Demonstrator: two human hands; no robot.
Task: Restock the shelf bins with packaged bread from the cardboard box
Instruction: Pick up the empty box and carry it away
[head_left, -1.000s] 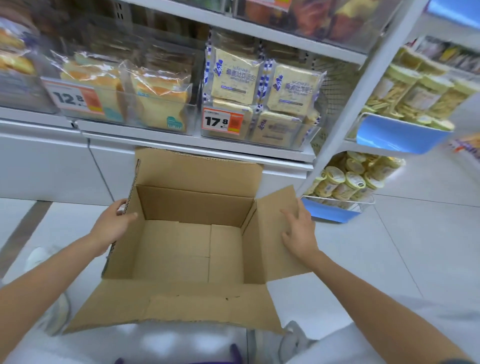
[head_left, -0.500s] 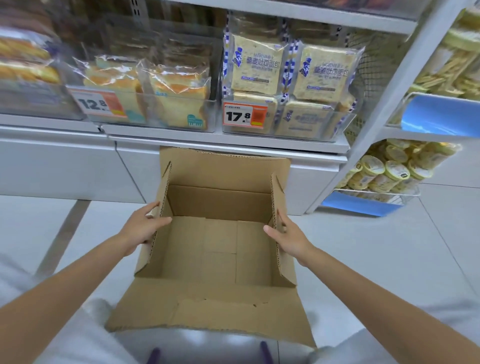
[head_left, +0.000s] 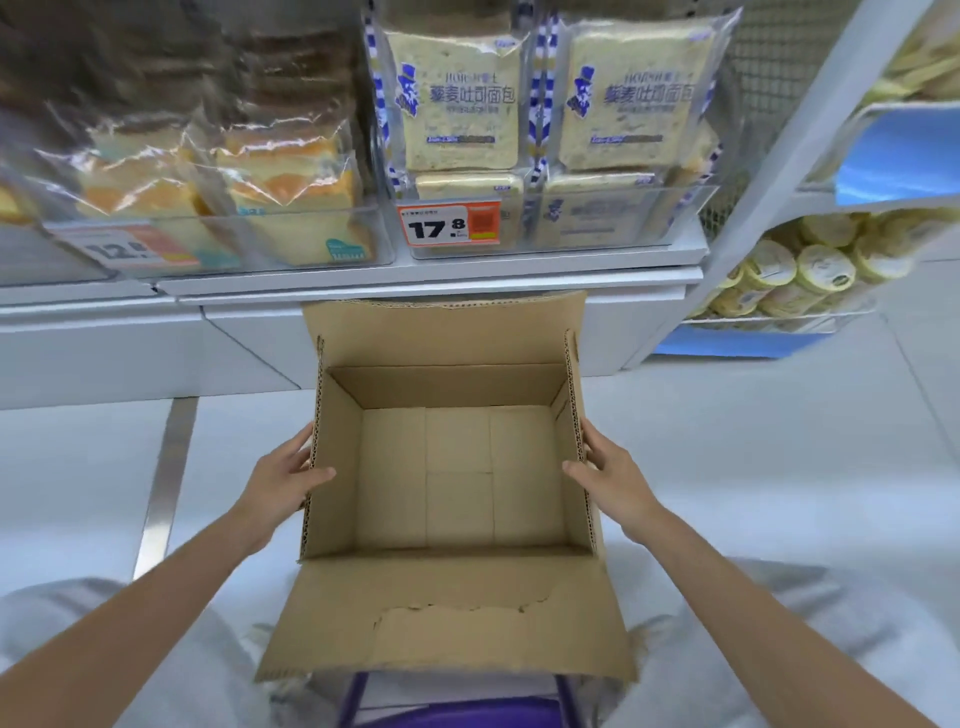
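The open cardboard box (head_left: 457, 483) sits in front of me below the shelf, with nothing inside it. My left hand (head_left: 283, 480) grips its left side flap, thumb over the edge. My right hand (head_left: 613, 475) grips the right side flap the same way. Both side flaps stand upright; the near flap hangs toward me. On the shelf above, a clear bin (head_left: 561, 234) tagged 17.8 holds blue-and-white toast packs (head_left: 457, 98). A clear bin (head_left: 218, 244) to its left, tagged 12.8, holds yellow sliced bread packs (head_left: 291, 176).
A white shelf edge (head_left: 426, 280) runs just above the box's far flap. At right, a white upright post (head_left: 779, 171) borders blue baskets (head_left: 743, 340) of round yellow-lidded tubs. A purple frame (head_left: 457, 712) shows under the box, between my grey-clad knees.
The right side flap has swung from lying outward to upright. Both hands now clasp the side flaps, and the view has moved closer to the shelf and centred on the box.
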